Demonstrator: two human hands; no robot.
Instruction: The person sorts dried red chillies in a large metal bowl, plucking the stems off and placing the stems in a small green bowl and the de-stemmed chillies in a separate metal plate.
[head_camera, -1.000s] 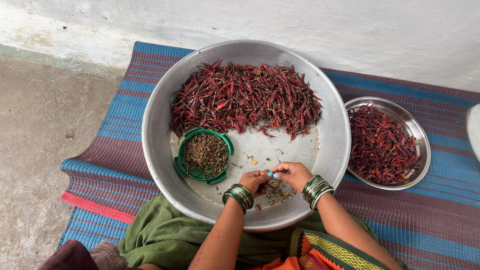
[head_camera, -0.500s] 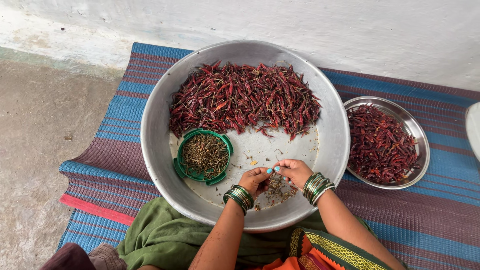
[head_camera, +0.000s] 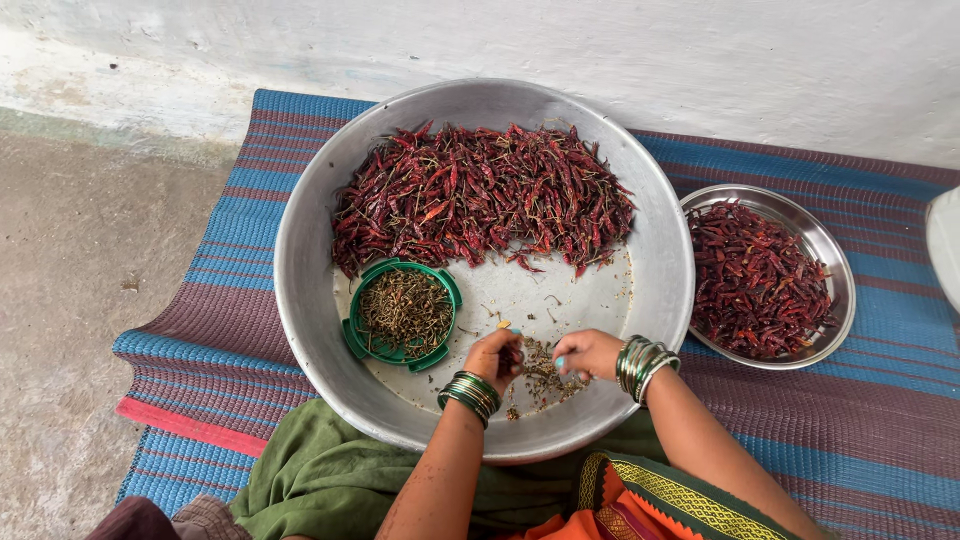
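On the striped mat (head_camera: 850, 440) by the wall, my left hand (head_camera: 492, 358) and right hand (head_camera: 588, 352) pinch narrowly at the stem scraps (head_camera: 545, 375) low in the big basin (head_camera: 300, 290); careless raking could scatter them into the chillies (head_camera: 480, 195).

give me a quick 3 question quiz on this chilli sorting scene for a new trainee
1. True or false: the small green container stands inside the large metal basin.
2. Multiple choice: what lies between the left hand and the right hand?
A. a whole pile of red chillies
B. a small heap of stems and bits
C. a knife
3. Fill in: the smaller steel plate of dried red chillies rests on the striped ____ beside the basin.

Key:
1. True; it sits on the basin floor, below the big chilli pile.
2. B
3. mat
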